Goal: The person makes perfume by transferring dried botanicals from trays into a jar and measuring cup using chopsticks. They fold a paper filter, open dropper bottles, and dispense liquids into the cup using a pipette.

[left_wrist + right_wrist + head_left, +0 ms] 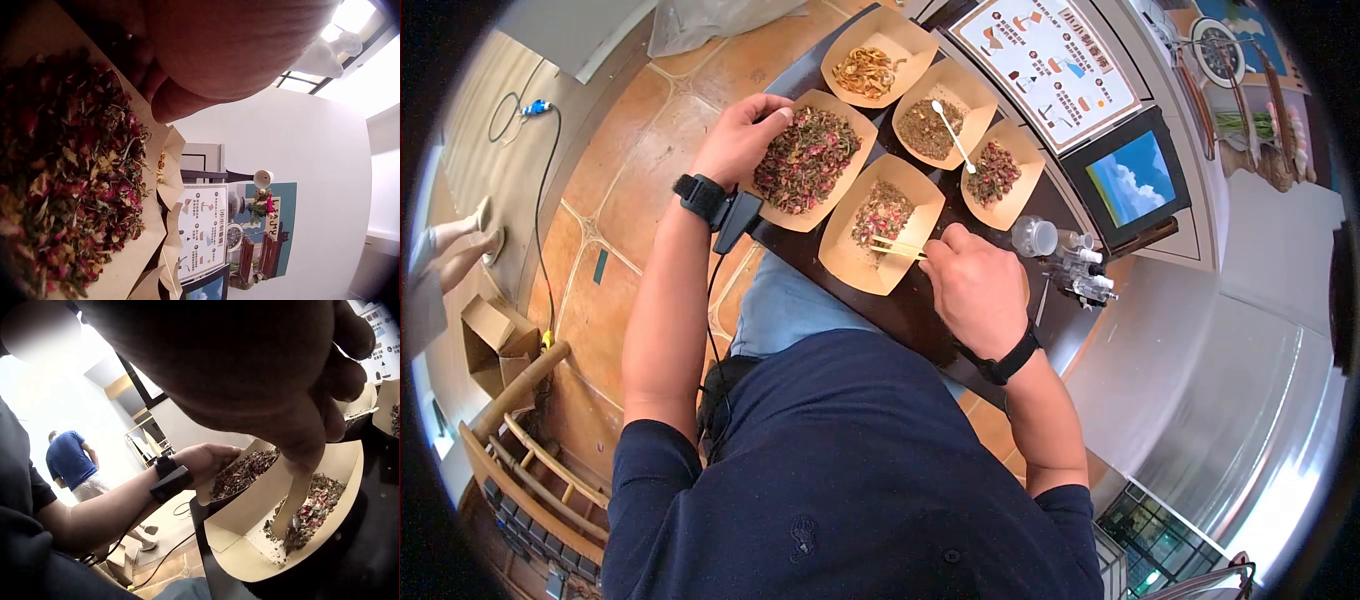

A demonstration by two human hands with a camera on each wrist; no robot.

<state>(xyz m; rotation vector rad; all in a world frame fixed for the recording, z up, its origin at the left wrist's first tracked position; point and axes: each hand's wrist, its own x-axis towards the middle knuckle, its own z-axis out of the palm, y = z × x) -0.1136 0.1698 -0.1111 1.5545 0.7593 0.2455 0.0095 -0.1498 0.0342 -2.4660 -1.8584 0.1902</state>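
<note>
The left hand (745,137) grips the rim of a paper tray (867,128) heaped with dried petals and leaves (808,160); in the left wrist view its thumb lies at the tray's edge. The right hand (978,285) pinches a light wooden tool (897,247), its tip in the herb mix (884,212) of a second paper tray (850,262). From the right wrist view, the tool (292,509) looks flat and touches the mix (319,509), with the right hand (250,381) above it.
Three more paper trays hold orange strips (868,72), brown bits with a white spoon (948,130), and dried buds (994,172). Small bottles (1034,237) stand at the table's right, near a picture sheet (1045,70) and a screen (1131,185). Another person (73,459) stands behind.
</note>
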